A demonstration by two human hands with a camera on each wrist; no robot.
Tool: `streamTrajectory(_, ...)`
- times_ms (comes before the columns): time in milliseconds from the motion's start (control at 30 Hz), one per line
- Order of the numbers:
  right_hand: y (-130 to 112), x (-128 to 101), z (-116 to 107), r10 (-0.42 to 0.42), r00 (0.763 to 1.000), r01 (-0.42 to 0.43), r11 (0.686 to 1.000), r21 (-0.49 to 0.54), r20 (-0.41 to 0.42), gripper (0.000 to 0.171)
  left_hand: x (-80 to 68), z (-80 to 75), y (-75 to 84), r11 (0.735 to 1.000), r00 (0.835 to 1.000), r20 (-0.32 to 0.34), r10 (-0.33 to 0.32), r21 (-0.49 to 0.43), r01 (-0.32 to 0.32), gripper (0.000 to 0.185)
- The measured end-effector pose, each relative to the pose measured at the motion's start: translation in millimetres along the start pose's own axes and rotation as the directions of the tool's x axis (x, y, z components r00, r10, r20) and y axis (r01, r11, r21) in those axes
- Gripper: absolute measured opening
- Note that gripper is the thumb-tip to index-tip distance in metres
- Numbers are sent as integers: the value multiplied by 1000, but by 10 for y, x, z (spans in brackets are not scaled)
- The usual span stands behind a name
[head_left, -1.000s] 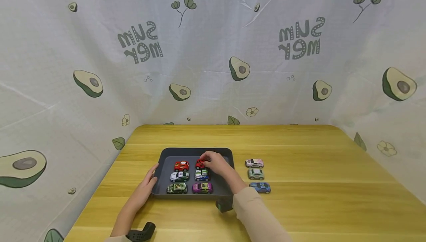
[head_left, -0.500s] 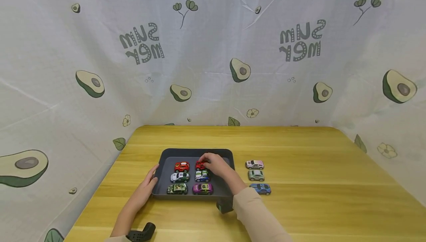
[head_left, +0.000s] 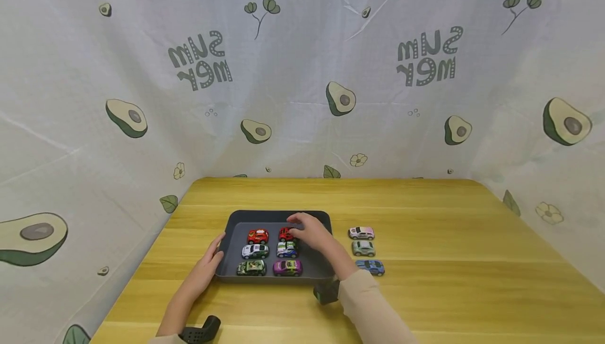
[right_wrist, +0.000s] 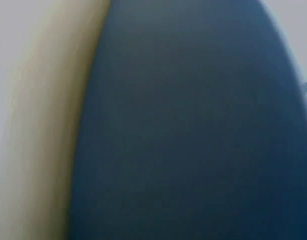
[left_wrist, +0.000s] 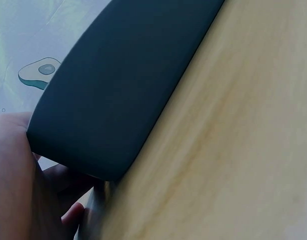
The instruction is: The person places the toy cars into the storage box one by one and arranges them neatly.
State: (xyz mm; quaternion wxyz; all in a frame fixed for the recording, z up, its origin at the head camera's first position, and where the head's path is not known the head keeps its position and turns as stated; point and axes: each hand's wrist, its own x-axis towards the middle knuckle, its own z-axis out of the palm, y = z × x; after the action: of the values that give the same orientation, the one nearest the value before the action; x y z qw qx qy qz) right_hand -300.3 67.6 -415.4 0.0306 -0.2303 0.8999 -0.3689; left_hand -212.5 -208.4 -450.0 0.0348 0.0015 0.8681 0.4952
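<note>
A dark grey tray (head_left: 269, 279) lies on the wooden table, holding several small toy cars in two columns. At its left side my left hand (head_left: 206, 266) grips the wall, with the thumb at the rim; in the left wrist view the hand (left_wrist: 16, 175) wraps the tray's corner (left_wrist: 108, 95). Over the back of the right column is my right hand (head_left: 312, 231), its thumb and index finger apart beside a red toy car (head_left: 285, 234). That car stands behind a white, blue and green car (head_left: 287, 250). The right wrist view shows mostly blurred tray wall (right_wrist: 183, 120).
Right of the tray, a pink-and-white car (head_left: 361, 233), a pale green car (head_left: 363, 248) and a blue car (head_left: 371, 267) stand in a column on the table (head_left: 449, 260). A printed curtain (head_left: 293, 60) hangs behind the table.
My right hand has drawn slightly right, away from the red toy car, and its fingers have parted from it. More of that car shows. The left hand stays at the tray.
</note>
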Motion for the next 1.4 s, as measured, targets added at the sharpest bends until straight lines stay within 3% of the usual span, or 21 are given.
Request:
streamTrajectory(300,-60,-183,-208,-6,991,14,998,57,-137,34,9,-8,4,1000,1000,9,-2,-12,2,49)
streamTrajectory(533,-76,-404,-406,-21,977,15,999,-32,-213,35,8,-7,-10,1000,1000,11,-6,-8,6,49)
streamTrajectory(867,-2,-764,-602,-112,946,65,985,-160,-305,33,3,-5,-6,1000,1000,11,-8,-15,8,49)
streamTrajectory(1400,335,-1208,-772,-79,945,29,987,-158,-319,30,-28,-6,10,1000,1000,1,-2,-12,2,49)
